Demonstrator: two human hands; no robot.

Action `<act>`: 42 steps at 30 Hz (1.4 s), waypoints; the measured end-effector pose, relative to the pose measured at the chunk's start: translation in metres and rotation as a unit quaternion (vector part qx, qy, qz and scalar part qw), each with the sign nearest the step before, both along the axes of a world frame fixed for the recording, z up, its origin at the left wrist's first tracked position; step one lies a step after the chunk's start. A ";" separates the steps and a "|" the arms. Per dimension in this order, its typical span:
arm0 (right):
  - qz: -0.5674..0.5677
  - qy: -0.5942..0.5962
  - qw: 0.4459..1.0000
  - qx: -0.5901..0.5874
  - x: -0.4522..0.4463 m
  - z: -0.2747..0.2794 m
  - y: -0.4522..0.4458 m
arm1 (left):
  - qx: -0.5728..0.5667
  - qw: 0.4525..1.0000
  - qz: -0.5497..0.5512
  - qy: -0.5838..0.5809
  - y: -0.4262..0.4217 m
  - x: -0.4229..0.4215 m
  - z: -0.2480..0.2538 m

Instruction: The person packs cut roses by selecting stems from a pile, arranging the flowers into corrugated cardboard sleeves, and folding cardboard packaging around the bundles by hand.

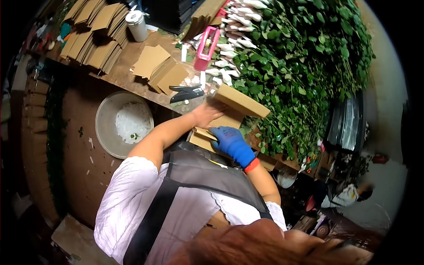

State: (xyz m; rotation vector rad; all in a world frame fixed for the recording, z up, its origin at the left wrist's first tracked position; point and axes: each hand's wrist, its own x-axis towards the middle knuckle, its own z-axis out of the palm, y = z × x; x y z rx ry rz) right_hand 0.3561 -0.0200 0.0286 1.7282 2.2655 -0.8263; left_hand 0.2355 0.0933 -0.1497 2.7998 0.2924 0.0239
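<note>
A folded cardboard piece [244,101] with a corrugated outer face lies at the bench edge, close to the person's body. My left hand [209,113] is bare and rests flat on its inner face, fingers stretched toward the raised far flap. My right hand [230,141], in a blue glove with a red cuff, pinches the near flap between thumb and fingers. Black-handled scissors [186,93] lie just beyond my left hand. A pink tape dispenser [206,48] stands farther back, beside white-wrapped stem ends [227,55].
Leafy green stems [304,66] are heaped at right. Cardboard stacks [95,35], a white lidded cup [137,25] and loose cardboard pieces [161,68] occupy the bench's left part. A bucket of white scraps [106,137] stands below at left. Another person [346,195] is at far right.
</note>
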 end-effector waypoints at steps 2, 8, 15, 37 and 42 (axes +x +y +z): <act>0.029 0.022 0.999 0.006 -0.009 0.012 0.009 | 0.076 0.997 0.008 -0.015 -0.001 -0.002 0.008; 0.070 0.164 0.948 0.264 -0.056 0.003 0.106 | -0.112 0.968 0.031 -0.222 -0.001 0.006 -0.039; -0.092 -0.024 0.978 0.185 -0.108 -0.105 0.241 | -0.260 0.935 0.048 -0.235 -0.001 0.009 -0.019; -0.186 -0.043 0.982 0.009 0.074 -0.023 0.012 | -0.043 0.997 0.000 -0.063 0.001 -0.005 0.003; -0.163 -0.037 0.986 -0.010 0.055 -0.032 0.045 | -0.053 0.996 0.007 -0.075 0.000 -0.004 -0.002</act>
